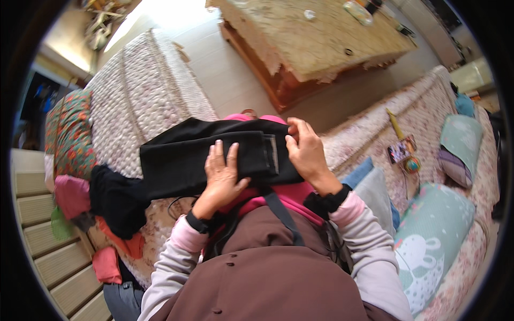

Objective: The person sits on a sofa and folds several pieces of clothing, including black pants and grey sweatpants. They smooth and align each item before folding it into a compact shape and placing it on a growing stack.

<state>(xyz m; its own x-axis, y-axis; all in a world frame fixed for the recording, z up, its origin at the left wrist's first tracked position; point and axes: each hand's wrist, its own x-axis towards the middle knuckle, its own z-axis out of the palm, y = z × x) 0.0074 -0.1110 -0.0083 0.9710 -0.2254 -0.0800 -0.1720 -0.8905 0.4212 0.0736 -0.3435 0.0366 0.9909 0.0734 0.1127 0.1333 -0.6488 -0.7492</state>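
Observation:
A black fabric garment lies folded in layers across my lap, over pink clothing. My left hand rests flat on its upper layer, palm down with the fingers spread. At the garment's right end is my right hand, its fingers bent and touching the edge. Whether cloth is pinched between that thumb and the fingers cannot be made out. A pale stitched edge shows on the folded part between the two hands.
Quilted seat covers extend on both sides. At left lie a dark garment, coral cloth and a floral cushion. On the right are a propped phone, folded blue-grey cloth and a green pillow. A covered table stands ahead.

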